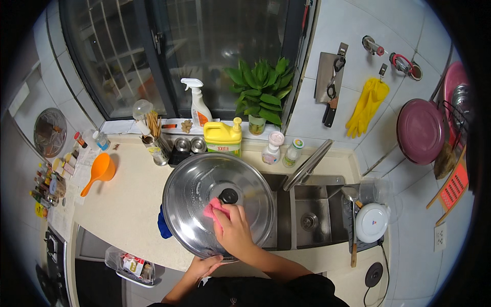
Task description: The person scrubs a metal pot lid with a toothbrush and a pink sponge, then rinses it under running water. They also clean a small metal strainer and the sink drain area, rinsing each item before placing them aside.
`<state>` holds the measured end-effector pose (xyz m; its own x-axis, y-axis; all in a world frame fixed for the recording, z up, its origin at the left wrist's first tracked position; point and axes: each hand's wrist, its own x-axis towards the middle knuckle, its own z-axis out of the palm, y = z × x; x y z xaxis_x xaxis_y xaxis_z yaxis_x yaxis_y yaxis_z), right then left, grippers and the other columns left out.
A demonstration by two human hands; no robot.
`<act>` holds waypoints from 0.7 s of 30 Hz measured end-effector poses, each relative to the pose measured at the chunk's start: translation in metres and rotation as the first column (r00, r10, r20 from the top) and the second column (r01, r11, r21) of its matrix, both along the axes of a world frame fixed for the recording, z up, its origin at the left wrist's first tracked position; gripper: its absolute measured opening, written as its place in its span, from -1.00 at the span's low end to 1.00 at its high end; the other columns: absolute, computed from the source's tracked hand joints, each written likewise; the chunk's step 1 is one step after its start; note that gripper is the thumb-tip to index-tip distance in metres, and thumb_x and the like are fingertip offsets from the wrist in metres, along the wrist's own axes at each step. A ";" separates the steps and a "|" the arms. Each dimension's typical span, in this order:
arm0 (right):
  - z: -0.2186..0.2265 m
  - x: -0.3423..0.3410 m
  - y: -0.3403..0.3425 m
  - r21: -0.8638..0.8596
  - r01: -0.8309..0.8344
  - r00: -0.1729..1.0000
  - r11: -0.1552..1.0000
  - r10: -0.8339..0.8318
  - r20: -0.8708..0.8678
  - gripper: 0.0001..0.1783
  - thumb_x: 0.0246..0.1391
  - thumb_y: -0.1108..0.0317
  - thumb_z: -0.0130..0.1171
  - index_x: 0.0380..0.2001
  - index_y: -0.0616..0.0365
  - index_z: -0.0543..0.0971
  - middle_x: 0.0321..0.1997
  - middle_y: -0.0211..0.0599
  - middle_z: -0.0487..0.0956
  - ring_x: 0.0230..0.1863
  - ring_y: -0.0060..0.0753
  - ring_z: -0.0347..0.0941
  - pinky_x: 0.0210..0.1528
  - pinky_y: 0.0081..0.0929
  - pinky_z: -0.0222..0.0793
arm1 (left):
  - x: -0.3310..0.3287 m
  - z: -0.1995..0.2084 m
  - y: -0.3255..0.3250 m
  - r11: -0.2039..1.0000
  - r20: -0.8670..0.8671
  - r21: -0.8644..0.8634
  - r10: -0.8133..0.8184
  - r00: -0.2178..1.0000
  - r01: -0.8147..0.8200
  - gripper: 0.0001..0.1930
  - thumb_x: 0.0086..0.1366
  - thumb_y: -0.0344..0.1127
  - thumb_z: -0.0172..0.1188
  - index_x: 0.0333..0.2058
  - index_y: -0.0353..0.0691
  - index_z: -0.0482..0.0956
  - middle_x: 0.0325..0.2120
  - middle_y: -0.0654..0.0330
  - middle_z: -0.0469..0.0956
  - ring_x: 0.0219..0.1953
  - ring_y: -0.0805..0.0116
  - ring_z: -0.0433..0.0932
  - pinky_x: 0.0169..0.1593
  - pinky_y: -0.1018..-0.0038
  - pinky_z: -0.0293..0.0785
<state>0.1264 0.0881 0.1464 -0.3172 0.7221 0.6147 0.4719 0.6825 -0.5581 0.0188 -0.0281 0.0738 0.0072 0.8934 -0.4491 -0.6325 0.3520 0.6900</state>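
1. A small kitchen with white wall tiles and a dark window runs behind a pale cream countertop, into which a stainless steel double sink is set.
2. Along the sill stand a white spray bottle, a yellow detergent jug with a pump, a leafy green plant in a glass and two small bottles; an orange plastic scoop lies on the counter to the left.
3. On the right wall hang yellow rubber gloves, a cleaver with scissors, and a maroon round pan; a white plate sits beside the sink.
4. A large round stainless steel lid with a black knob is held over the left basin and counter edge, covering most of that basin.
5. The left hand grips the lid's near rim from below, fingers curled around the edge.
6. The right hand presses a pink cloth flat against the lid just beside the knob, fingers close together on the cloth.
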 end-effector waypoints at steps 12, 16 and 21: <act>-0.012 0.049 0.049 -0.040 0.125 0.991 0.991 -0.126 -0.037 -0.77 -0.22 0.46 0.08 -0.37 0.09 0.52 -0.38 -0.17 0.35 -0.30 -0.11 0.27 -0.29 -0.30 0.23 | -0.018 0.049 -0.008 0.961 -0.267 -0.219 -0.225 0.937 0.169 -0.80 0.03 -0.58 0.10 -0.30 -0.40 0.42 -0.46 0.16 0.47 -0.50 0.44 0.47 -0.43 0.62 0.46; -0.013 0.032 0.018 -0.025 0.081 0.994 0.996 -0.078 0.082 -0.72 -0.20 0.45 0.12 -0.30 0.14 0.50 -0.36 -0.21 0.37 -0.35 -0.11 0.35 -0.31 -0.29 0.31 | -0.009 0.040 -0.007 0.994 -0.238 -0.034 -0.108 0.965 0.103 -0.94 0.06 -0.49 0.12 -0.43 -0.32 0.47 -0.63 0.27 0.43 -0.61 0.56 0.37 -0.61 0.67 0.24; 0.008 0.012 -0.001 0.028 0.005 0.989 1.000 -0.010 0.150 -0.76 -0.16 0.45 0.09 -0.32 0.18 0.49 -0.36 -0.29 0.38 -0.29 -0.27 0.33 -0.29 -0.38 0.27 | -0.014 0.017 -0.001 0.951 -0.527 0.053 -0.234 0.817 0.306 -0.91 0.10 -0.42 0.12 -0.54 -0.29 0.46 -0.70 0.30 0.39 -0.71 0.59 0.29 -0.70 0.65 0.08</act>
